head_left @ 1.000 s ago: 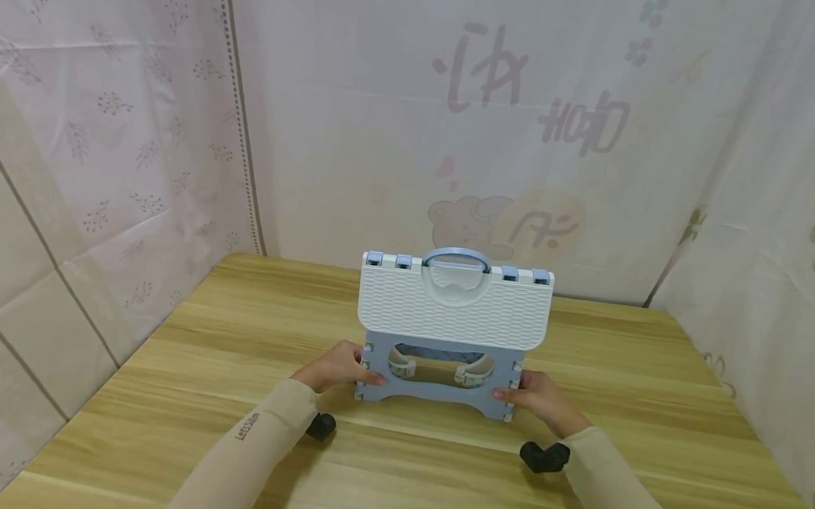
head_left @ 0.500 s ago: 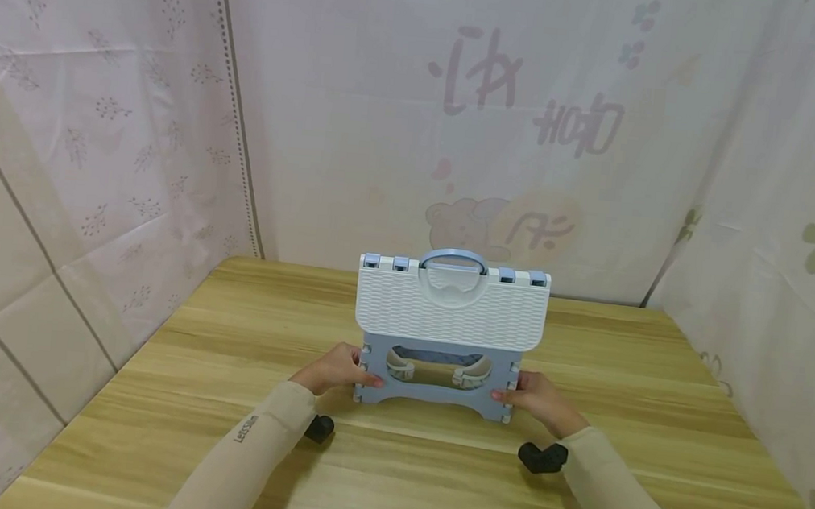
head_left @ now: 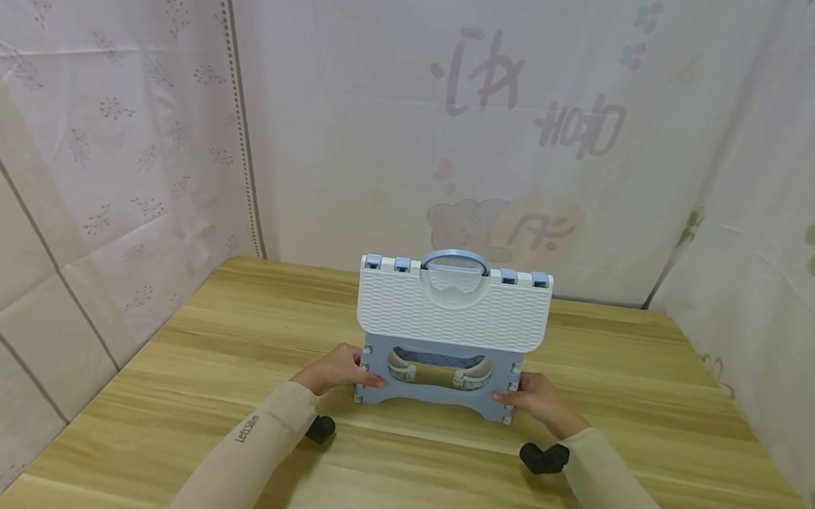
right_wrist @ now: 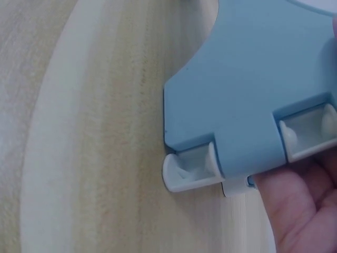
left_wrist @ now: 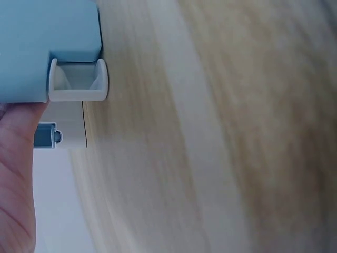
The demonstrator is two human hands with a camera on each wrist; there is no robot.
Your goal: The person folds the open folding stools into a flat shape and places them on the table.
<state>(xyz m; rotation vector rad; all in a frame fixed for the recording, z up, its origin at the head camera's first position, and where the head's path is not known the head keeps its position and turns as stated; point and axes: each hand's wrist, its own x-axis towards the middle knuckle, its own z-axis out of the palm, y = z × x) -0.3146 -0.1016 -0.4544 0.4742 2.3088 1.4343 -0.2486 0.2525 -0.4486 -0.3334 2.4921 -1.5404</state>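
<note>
A folding step stool stands upright on the wooden table, folded nearly flat. Its white textured top panel hangs down over the blue-grey leg panel, and a blue carry handle arches at the top. At the stool's left lower side my left hand grips the leg panel, thumb on the front face. My right hand holds the opposite side in the same way. White hinge pieces line the blue leg edge in the right wrist view. In the head view, most of the fingers are hidden behind the stool.
The wood-grain table extends around the stool on all sides. Printed curtains hang behind it and along both sides. A black wrist-mounted piece sits beneath the right wrist, and another beneath the left.
</note>
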